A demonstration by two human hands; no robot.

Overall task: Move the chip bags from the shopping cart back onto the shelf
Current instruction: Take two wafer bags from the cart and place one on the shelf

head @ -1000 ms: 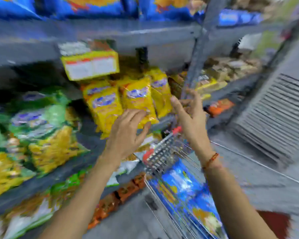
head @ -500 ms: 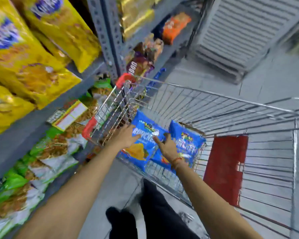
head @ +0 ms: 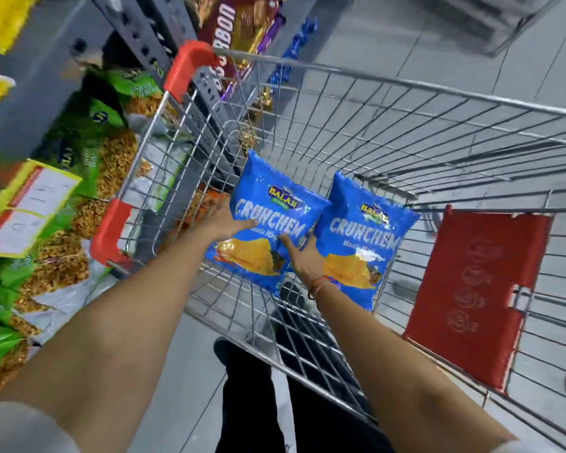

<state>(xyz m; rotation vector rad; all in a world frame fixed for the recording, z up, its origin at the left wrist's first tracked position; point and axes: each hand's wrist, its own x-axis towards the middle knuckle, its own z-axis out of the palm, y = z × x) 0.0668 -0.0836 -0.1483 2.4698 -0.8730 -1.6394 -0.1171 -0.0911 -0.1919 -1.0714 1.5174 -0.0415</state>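
Note:
Two blue chip bags stand upright side by side inside the wire shopping cart (head: 406, 85). My left hand (head: 224, 220) holds the left edge of the left blue chip bag (head: 268, 207), with its thumb across the front. My right hand (head: 299, 256) grips the same bag's right edge, thumb on its front and fingers tucked between the two bags. The right blue chip bag (head: 363, 243) leans against the cart's wire side, and no hand holds it. The grey metal shelf (head: 40, 76) runs along the left.
Green snack bags (head: 89, 132) and a yellow price tag (head: 30, 204) fill the shelf beside the cart. A Bourbon biscuit pack (head: 239, 24) lies further along. A red seat flap (head: 471, 289) hangs in the cart at right. My black-trousered legs (head: 252, 387) stand below.
The view swung from the yellow bags on the shelf down into the cart. Both hands dropped into the cart and closed on the left blue bag.

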